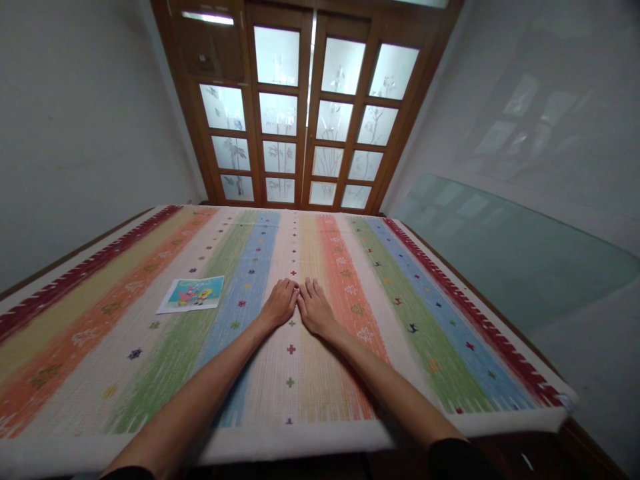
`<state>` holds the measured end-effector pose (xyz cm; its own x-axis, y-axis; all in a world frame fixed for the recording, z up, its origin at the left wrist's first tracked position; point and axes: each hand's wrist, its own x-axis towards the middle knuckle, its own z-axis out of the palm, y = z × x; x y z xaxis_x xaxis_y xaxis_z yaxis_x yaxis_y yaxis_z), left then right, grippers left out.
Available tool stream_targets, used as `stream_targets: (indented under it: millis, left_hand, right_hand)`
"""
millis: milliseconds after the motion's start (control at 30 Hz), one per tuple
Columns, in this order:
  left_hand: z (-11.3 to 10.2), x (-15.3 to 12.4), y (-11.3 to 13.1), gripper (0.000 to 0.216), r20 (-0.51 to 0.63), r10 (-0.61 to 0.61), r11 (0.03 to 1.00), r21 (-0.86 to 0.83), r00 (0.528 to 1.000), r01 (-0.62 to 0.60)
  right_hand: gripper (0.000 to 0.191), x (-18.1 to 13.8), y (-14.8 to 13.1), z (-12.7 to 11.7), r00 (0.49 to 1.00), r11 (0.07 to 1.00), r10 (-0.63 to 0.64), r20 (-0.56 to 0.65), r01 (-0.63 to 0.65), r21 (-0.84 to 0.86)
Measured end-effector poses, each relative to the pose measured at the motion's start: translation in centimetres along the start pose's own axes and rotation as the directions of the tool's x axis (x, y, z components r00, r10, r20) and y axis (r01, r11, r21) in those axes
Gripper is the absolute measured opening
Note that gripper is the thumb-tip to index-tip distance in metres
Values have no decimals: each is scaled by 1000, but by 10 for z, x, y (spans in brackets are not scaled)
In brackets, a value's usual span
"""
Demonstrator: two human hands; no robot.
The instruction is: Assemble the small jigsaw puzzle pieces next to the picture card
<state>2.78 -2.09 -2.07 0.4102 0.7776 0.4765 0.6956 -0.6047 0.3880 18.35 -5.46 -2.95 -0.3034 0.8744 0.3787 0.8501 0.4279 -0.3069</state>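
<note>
My left hand (279, 303) and my right hand (315, 308) lie flat, palms down, side by side on a striped woven cloth (420, 300) that covers the table. The fingertips of the two hands touch near the cloth's middle, on the pale centre stripe. Neither hand holds anything. A small cartoon picture card (193, 293) lies flat on the cloth to the left of my left hand, about a hand's length away.
The cloth reaches the table's near edge (300, 443). A wooden door with frosted glass panes (305, 113) stands beyond the far edge. A sheet of glass (500, 253) leans against the right wall. Grey walls close in on both sides.
</note>
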Motion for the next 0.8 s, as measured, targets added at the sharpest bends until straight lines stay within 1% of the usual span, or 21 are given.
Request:
stream_targets:
  millis: [100,200,367,500,667,800]
  left_hand:
    - [2,1,-2,20,-11,-7,1000,-14,1000,7]
    - [3,1,-5,22,-29,-30,999,-29,999,29]
    - [4,3,-8,26,-49,-95,995,-46,994,93]
    - [5,7,-10,31,-44,-169,985,-38,985,167]
    - [8,15,-11,30,-24,-245,970,-17,969,244]
    - [8,21,-11,29,-20,-287,958,-24,958,287]
  right_hand:
    - [44,9,-1,-1,999,999,-51,-9,52,10]
    - [38,18,-3,-3,998,998,-64,-7,64,-18]
    - [25,31,-8,-5,999,997,-29,11,30,-73]
    - [19,38,-10,-5,1000,994,-12,23,15,-105]
    - [17,46,-10,-4,999,993,6,35,-1,-120]
    - [18,52,-8,-4,999,993,37,37,-33,-114]
